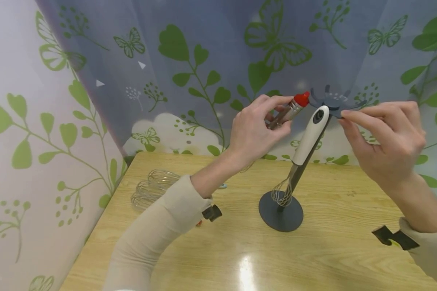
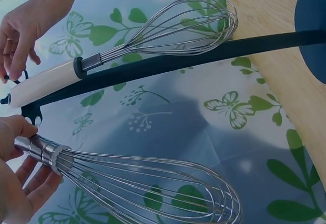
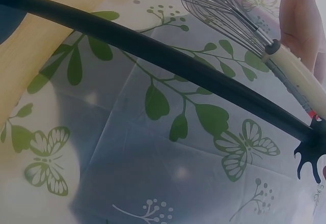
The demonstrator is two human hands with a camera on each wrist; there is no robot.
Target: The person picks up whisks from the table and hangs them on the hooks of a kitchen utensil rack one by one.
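Observation:
My left hand (image 1: 253,127) grips a whisk (image 1: 295,107) by its metal handle, which ends in a red tip. In the left wrist view, the large wire loops of this whisk (image 2: 153,178) stretch away from the fingers. A dark utensil stand (image 1: 281,222) rises from a round base to a ring of curved hooks (image 3: 308,163). On it hangs a smaller whisk (image 1: 306,143) with a cream handle, its loops close over the base. Thumb and fingertips of my right hand (image 1: 389,137) pinch a hook at the top of the stand.
Several wire whisk loops (image 1: 151,190) lie at the left of the wooden table (image 1: 335,250), partly behind my left sleeve. A small teal piece (image 1: 223,186) shows beside the left wrist. A curtain (image 1: 211,48) with green leaves and butterflies hangs right behind the table.

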